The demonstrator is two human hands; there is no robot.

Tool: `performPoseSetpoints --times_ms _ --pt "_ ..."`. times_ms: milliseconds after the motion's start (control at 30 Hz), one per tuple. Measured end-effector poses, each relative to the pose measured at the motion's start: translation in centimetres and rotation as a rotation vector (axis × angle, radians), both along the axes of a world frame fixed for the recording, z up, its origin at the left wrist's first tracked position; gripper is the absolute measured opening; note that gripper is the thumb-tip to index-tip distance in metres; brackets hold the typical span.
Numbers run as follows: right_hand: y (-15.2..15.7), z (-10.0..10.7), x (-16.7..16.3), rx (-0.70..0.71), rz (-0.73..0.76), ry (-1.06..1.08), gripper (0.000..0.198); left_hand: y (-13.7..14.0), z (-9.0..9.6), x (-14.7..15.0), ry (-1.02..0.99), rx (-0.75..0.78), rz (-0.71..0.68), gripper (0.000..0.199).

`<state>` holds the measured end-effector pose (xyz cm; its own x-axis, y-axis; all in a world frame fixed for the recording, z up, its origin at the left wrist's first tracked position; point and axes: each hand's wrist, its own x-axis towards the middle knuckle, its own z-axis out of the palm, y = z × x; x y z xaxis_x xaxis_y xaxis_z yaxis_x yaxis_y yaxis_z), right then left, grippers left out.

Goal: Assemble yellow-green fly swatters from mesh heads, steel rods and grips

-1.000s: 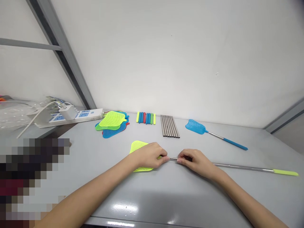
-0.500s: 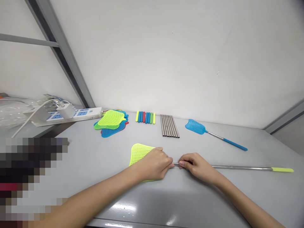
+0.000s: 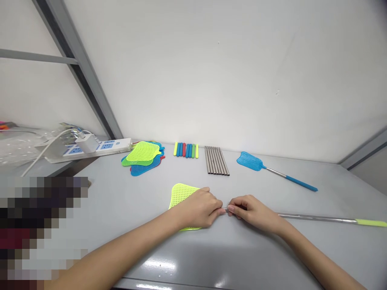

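Observation:
My left hand (image 3: 203, 207) is closed around the neck of a yellow-green fly swatter head (image 3: 183, 194); its fingers and palm hide part of the mesh. Close beside it, my right hand (image 3: 249, 211) pinches the thin front end of a metal telescopic rod (image 3: 314, 217) between thumb and fingers. Only a short piece of bare metal shows between the two hands. The rod runs out to the right under my right wrist and ends in a yellow-green grip (image 3: 370, 222), cut off by the view's edge. The exact joint between head and rod is hidden by my fingers.
Behind lie a pile of coloured swatter heads (image 3: 143, 155), a row of coloured grips (image 3: 186, 150), several metal tubes (image 3: 217, 161) and a whole blue fly swatter (image 3: 273, 171). A power strip (image 3: 111, 146) with plugs sits at the left, near clear plastic wrap (image 3: 21, 147).
The rod and its grip have slid right, the grip's end now leaving the view. My left hand and the swatter head have shifted slightly right, closer to my right hand.

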<state>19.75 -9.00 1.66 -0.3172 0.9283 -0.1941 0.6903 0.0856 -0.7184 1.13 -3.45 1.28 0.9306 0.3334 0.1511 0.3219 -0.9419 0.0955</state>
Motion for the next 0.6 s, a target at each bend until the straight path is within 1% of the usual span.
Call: performPoseSetpoints --times_ms 133,267,500,600 --pt "-0.1 0.4 0.4 -0.095 0.008 0.042 0.036 0.5 0.1 -0.2 -0.007 0.002 -0.030 0.032" --pt "-0.1 0.8 1.2 -0.190 0.024 0.106 0.033 0.7 0.3 -0.3 -0.013 -0.005 -0.051 0.032" --pt "0.0 0.7 2.6 -0.229 -0.002 0.093 0.029 1.1 0.3 -0.5 -0.037 -0.031 -0.050 0.035" --pt "0.1 0.6 2.8 -0.198 -0.042 0.102 0.028 1.4 0.4 -0.7 -0.027 -0.037 -0.038 0.035"
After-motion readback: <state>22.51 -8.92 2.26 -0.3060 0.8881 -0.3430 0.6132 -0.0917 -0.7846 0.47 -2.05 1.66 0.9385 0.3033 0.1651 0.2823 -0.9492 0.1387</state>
